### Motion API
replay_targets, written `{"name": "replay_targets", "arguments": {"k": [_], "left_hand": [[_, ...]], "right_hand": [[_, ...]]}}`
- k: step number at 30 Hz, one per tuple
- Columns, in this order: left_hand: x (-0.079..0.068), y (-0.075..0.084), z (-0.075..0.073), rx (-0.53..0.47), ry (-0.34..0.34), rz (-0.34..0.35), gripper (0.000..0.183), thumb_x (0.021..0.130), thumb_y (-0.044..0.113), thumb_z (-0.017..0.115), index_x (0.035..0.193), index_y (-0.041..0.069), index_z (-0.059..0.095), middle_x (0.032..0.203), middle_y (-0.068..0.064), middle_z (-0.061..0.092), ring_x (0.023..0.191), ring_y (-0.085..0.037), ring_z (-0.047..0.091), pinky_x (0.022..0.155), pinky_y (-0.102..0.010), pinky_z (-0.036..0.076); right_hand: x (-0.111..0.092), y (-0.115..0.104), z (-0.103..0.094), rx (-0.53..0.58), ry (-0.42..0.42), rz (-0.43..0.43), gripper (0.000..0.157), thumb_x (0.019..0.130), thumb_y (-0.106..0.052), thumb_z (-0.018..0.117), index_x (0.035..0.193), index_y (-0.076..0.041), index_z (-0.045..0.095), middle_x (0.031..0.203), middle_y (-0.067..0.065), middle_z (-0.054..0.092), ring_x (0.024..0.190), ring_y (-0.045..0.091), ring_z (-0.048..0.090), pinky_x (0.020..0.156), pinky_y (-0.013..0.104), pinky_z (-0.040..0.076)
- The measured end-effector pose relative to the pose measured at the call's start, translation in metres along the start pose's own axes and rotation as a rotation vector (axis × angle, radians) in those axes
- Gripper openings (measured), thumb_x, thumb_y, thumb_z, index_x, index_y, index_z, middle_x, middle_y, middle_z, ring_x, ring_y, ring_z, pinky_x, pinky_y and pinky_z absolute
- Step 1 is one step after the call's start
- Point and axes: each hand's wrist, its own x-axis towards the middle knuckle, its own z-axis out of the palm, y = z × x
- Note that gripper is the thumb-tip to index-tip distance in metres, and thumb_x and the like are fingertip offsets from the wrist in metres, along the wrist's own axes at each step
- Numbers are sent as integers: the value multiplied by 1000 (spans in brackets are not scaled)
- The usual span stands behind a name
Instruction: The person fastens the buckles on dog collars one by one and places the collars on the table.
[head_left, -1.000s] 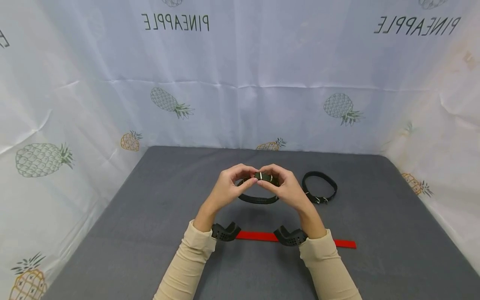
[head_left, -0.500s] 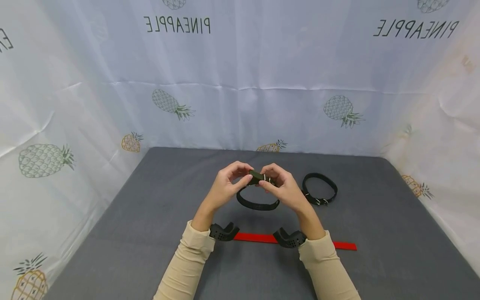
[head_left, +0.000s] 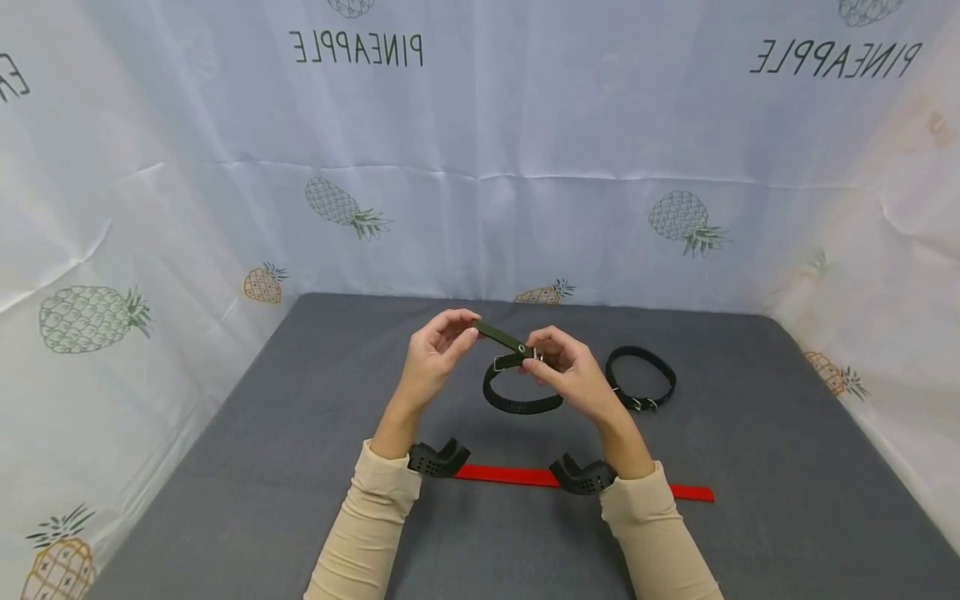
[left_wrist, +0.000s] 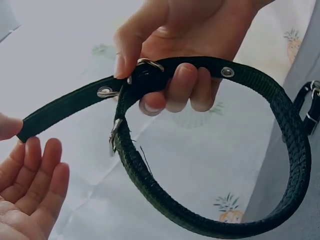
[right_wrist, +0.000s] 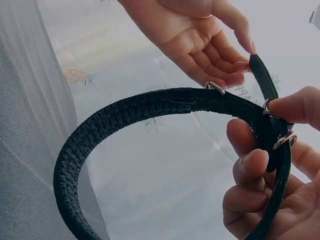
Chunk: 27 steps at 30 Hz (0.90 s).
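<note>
A dark green webbing collar (head_left: 522, 407) is held up in a loop above the table, fastened through its metal buckle. My left hand (head_left: 431, 358) pinches the free tip of the strap between thumb and fingers, drawn out to the upper left. At the buckle, my right hand (head_left: 572, 375) grips the collar with thumb and curled fingers. Metal eyelets, a D-ring and a second metal loop (left_wrist: 115, 137) show on the band in the left wrist view. The ribbed lining (right_wrist: 100, 120) of the loop hangs below the hands. Part of the buckle is covered by the right fingers.
A black buckled collar (head_left: 637, 403) lies on the grey table (head_left: 300, 467) to the right. In front, a red strip (head_left: 517, 476) lies crosswise beneath the wrists, partly hidden by the black wrist mounts (head_left: 438, 460). A pineapple-print curtain (head_left: 480, 233) surrounds the table.
My left hand has moved away from the right, to the left and slightly up, pulling the strap tip out straight. The right hand stays nearly in place at the buckle.
</note>
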Motion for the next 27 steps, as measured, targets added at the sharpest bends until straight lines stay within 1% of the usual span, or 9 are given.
{"name": "replay_targets", "arguments": {"k": [4,9,14,16,18,20,22,24,27], "left_hand": [[1,0,1,-31,11,2,26,92,-6,54,113,-21,51,103,15,60,93,3,62,87,-14,53],[0,-1,2,-75,10,-49,32,92,-1,57,118,-20,50,105,14,62,95,2,63,89,-16,53],[0,-4,5,-49,-36,-162,41,93,13,64,122,-13,52,103,13,64,98,2,63,89,-16,52],[0,-5,9,-27,-77,-226,39,94,16,63,122,-9,55,104,10,64,98,1,62,92,-20,51],[0,-6,13,-17,-124,-304,36,96,17,60,122,-7,56,106,4,65,98,-2,62,93,-26,51],[-1,-8,17,-27,-166,-380,32,98,17,57,121,-5,58,105,1,65,94,-5,62,91,-28,51],[-1,-10,21,-44,-190,-440,28,99,17,55,118,-3,59,100,0,65,86,-6,61,86,-27,52],[-2,-11,24,-69,-199,-470,24,99,17,55,112,-2,61,89,6,64,76,-6,59,76,-23,50],[-2,-12,27,-81,-202,-479,18,99,16,55,102,0,63,78,8,59,67,-6,51,69,-21,44]], "right_hand": [[0,1,0,25,-7,-21,19,94,-5,59,111,2,55,83,-15,66,63,11,54,64,24,47],[0,1,0,56,0,-16,19,95,-7,57,112,2,53,82,-15,66,63,10,53,65,26,46],[0,0,-3,78,20,-11,20,96,-9,57,113,2,52,82,-17,67,63,7,52,66,24,46],[0,0,-3,85,21,-17,17,96,-9,57,112,-2,53,83,-17,67,64,6,52,66,24,46],[0,2,-3,93,17,-32,17,97,-9,56,111,-1,53,83,-16,67,64,7,52,66,24,46],[0,3,-3,96,11,-45,18,97,-9,56,112,0,52,82,-15,64,64,10,51,65,24,45],[-1,3,-2,90,9,-56,20,97,-8,55,113,4,51,81,-13,60,65,11,49,64,24,44],[-1,2,-2,82,12,-63,22,97,-7,55,114,6,51,80,-12,55,67,12,48,65,24,44],[-1,0,-1,74,22,-68,21,96,-6,54,114,5,53,80,-9,50,68,13,47,65,23,43]]}}
